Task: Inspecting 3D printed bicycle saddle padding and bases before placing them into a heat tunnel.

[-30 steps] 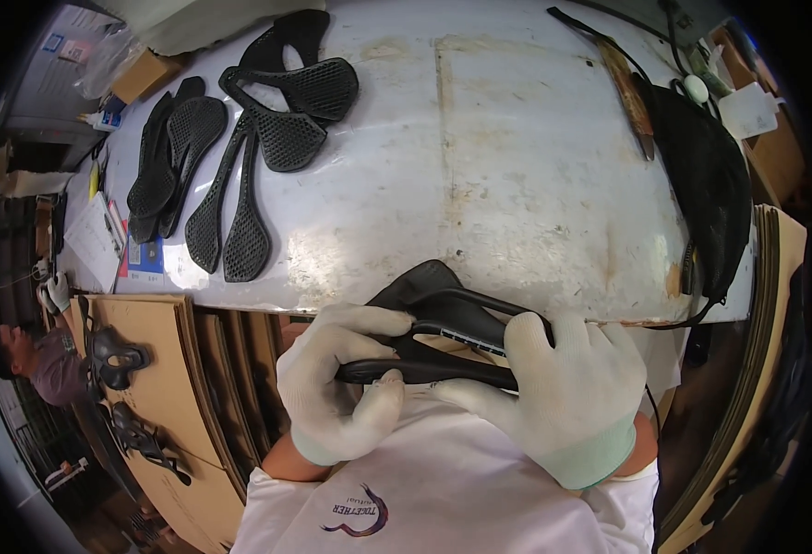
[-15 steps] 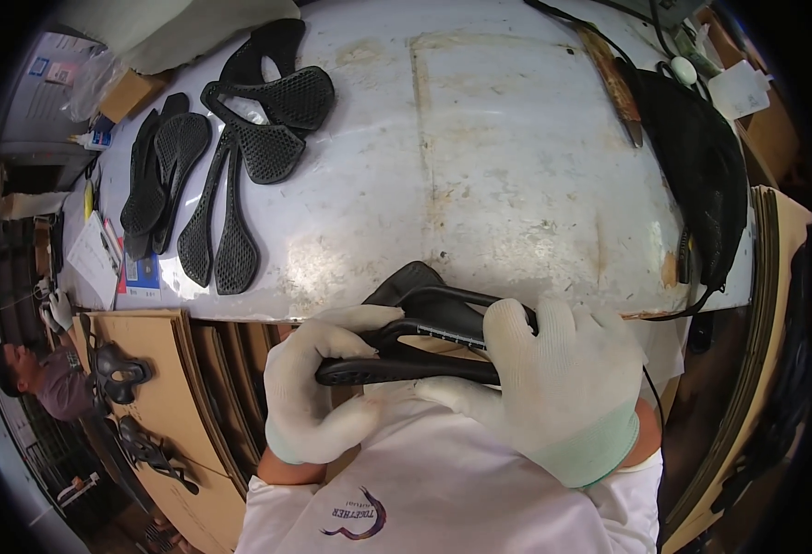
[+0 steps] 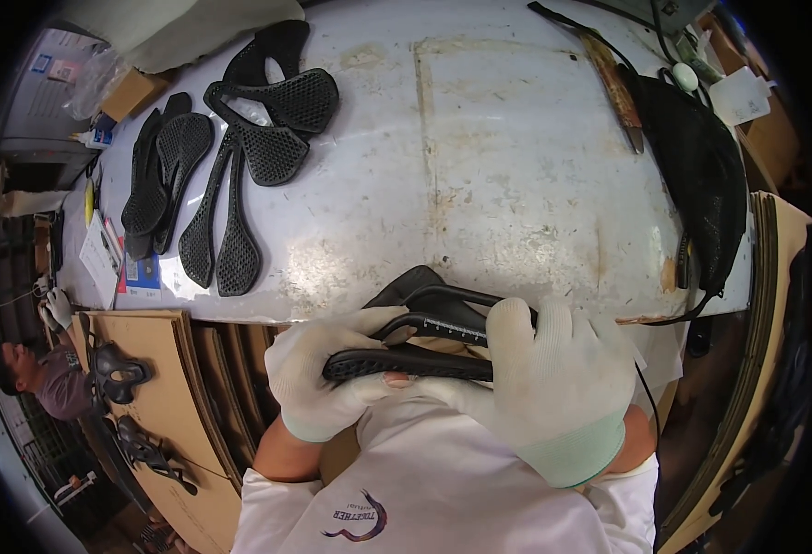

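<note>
Close to my chest, at the table's near edge, I hold a black bicycle saddle (image 3: pixel 415 365) in both hands. Its underside rails, with a white-marked scale, face up and away from me. My left hand (image 3: pixel 323 374), in a white knit glove with bare fingertips, closes round one end, thumb pressing along the near padded edge. Gloved the same way, my right hand (image 3: pixel 563 379) wraps the other end and hides much of it. The saddle's far part (image 3: pixel 412 282) rises over the table edge. Both hands are closed.
Several black honeycomb saddle pads (image 3: pixel 276 152) lie on the white table (image 3: pixel 517 203) at the left. A wooden-handled tool (image 3: pixel 613 88) and a black mesh bag (image 3: pixel 692 175) are at right. Saddles (image 3: pixel 120 372) rest on cardboard (image 3: pixel 161 360); a person (image 3: pixel 41 369) is beyond.
My left hand has turned and slid its thumb from below up along the saddle's near edge, closing its grip. The right hand stays nearly in place.
</note>
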Demonstrator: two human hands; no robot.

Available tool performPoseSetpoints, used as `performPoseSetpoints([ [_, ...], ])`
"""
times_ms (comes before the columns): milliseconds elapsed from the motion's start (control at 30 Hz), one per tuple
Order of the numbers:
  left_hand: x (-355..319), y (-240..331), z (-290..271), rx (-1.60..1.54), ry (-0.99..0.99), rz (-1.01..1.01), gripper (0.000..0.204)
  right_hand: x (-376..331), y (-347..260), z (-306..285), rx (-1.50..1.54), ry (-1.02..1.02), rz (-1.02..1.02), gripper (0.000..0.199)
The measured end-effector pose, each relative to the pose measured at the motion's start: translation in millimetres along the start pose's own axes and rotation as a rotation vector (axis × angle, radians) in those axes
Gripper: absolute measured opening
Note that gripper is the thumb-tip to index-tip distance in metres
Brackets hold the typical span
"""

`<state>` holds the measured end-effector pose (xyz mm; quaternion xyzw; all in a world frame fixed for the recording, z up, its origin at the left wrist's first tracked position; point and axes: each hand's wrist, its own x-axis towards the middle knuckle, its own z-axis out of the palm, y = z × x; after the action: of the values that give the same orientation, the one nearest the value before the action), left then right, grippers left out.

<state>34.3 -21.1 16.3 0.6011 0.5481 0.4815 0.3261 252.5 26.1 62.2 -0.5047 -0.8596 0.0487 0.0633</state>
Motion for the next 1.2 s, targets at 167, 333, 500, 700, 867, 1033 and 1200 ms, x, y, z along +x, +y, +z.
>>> performPoseSetpoints([
  [167, 9, 3, -7, 0.033, -0.146, -0.026, 0.053, 2, 4, 1, 0.004, 0.013, -0.032, 0.071],
  [333, 8, 15, -1, 0.050, -0.084, -0.149, 0.051, -2, 3, 7, -0.027, 0.015, -0.009, 0.072],
  [500, 3, 17, 7, 0.121, -0.029, -0.118, 0.048, -4, 4, 9, -0.052, 0.073, -0.013, 0.071],
  [700, 21, -20, -8, -0.329, -0.309, 0.010, 0.050, -2, 26, 17, 0.102, 0.006, -0.061, 0.070],
  [867, 17, -6, 2, -0.022, -0.252, 0.142, 0.050, -4, 29, 22, 0.100, 0.034, -0.086, 0.072],
  [1033, 22, -13, -3, -0.006, -0.336, 0.146, 0.064, -4, 35, 27, 0.144, 0.004, -0.047, 0.077],
  [1200, 3, -36, 9, -0.602, 0.031, -0.146, 0.106, 0, 55, 29, 0.693, -0.332, 0.287, 0.085],
])
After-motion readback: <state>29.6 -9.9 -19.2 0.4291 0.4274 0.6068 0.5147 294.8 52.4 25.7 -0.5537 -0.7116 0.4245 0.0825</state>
